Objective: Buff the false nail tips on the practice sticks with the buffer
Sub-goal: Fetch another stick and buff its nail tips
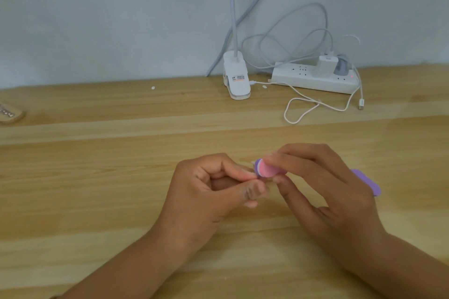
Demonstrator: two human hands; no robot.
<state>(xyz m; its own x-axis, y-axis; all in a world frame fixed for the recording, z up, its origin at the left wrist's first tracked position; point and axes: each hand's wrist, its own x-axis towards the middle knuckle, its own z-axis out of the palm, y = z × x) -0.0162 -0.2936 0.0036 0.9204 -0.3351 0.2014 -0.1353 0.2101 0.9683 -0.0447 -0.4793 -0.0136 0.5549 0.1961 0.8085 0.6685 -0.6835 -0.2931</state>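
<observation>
My right hand [323, 192] grips a pink and purple buffer [266, 168]; its rounded near end shows between thumb and fingers, and its purple far end [366, 183] sticks out past the back of the hand. My left hand [213, 187] is curled, with thumb and forefinger pinched on something small and pale right against the buffer's end. That small thing is mostly hidden by the fingers and blurred, so I cannot tell whether it is a nail tip or a stick. Both hands hover just over the wooden table [97, 177].
A white clip lamp base [237, 77] stands at the table's back edge. A white power strip [315, 76] with a charger and loose white cables [313, 104] lies to its right. A wooden item [9, 113] sits at the far left edge.
</observation>
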